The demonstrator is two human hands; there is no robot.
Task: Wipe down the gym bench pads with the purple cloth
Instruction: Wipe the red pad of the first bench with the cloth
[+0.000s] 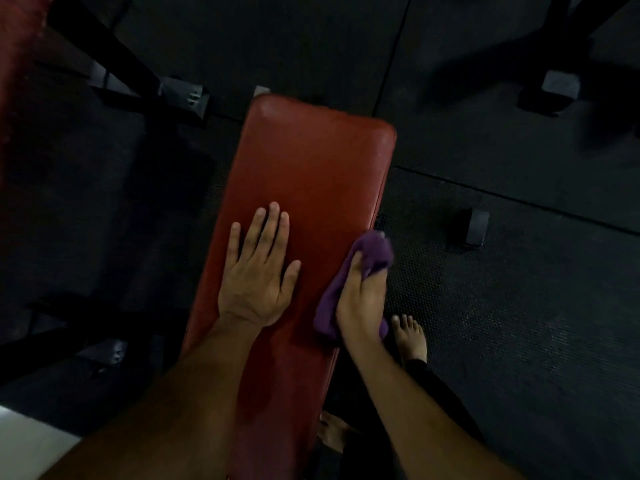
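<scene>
Black rubber floor (519,306) tiles spread under everything, with dark metal frame feet (188,98) standing on them. Across the middle runs the red padded bench (311,168), its far end rounded. On the pad's near half the left hand (258,271) lies flat, palm down, fingers (273,223) straight and spread. At the pad's right edge the right hand (360,303) grips the purple cloth (372,251), fingers curled into the bunched fabric, which drapes over the edge. Just beside it a bare foot (410,337) stands on the floor.
</scene>
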